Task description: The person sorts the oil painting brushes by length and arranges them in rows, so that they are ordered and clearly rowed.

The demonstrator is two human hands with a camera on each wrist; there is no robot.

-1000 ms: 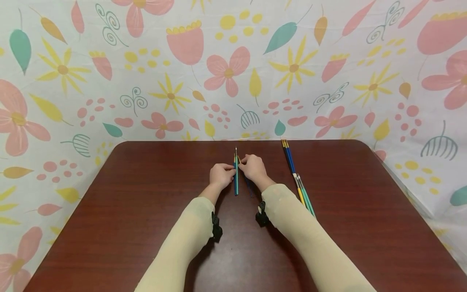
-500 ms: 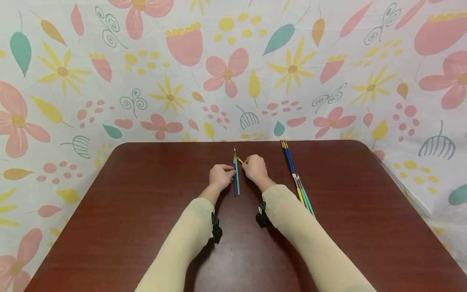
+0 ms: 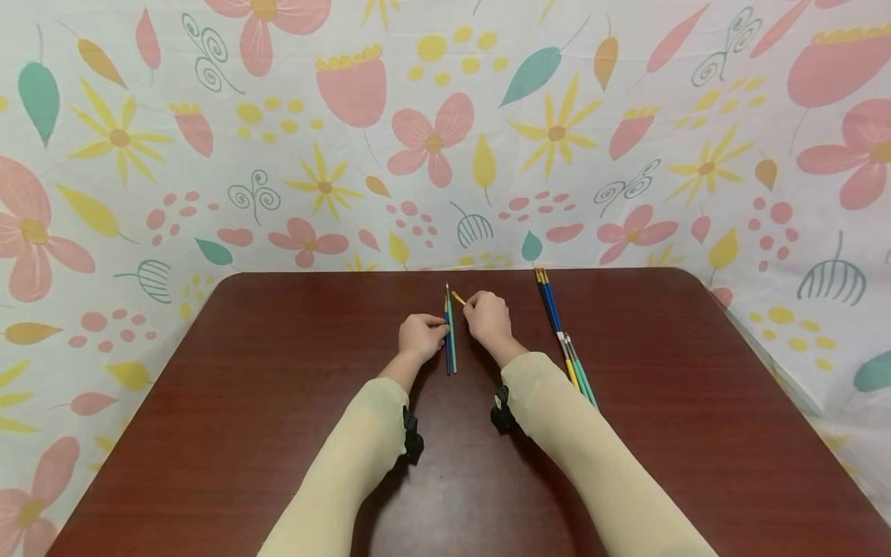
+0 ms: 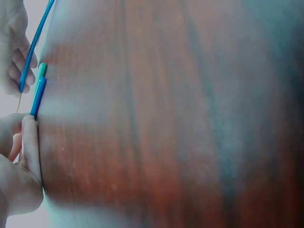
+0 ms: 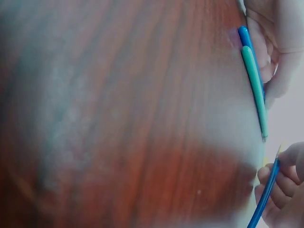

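Note:
In the head view my left hand (image 3: 421, 334) pinches a blue paintbrush (image 3: 448, 357) and a green paintbrush (image 3: 454, 350). The two lie side by side, tips toward the far edge; their handle ends also show in the left wrist view. Just to their right, my right hand (image 3: 489, 316) holds another paintbrush (image 3: 459, 298), its gold-coloured ferrule pointing up and left. The palm hides its handle from the head view. From the right wrist view that handle (image 5: 264, 199) is blue, lying along the curled fingers. A small gap separates it from the pair.
On the brown table (image 3: 278, 433), to the right, lie several dark and blue paintbrushes (image 3: 547, 300). Nearer to me is a group of yellow and green paintbrushes (image 3: 578, 367), partly behind my right sleeve (image 3: 578, 425). A flower-printed cloth (image 3: 431, 209) hangs behind the table.
My right hand has drawn its paintbrush slightly rightward, away from the pair, and turned its tip further left. The green brush's near end has shifted a little right. My left hand stays put.

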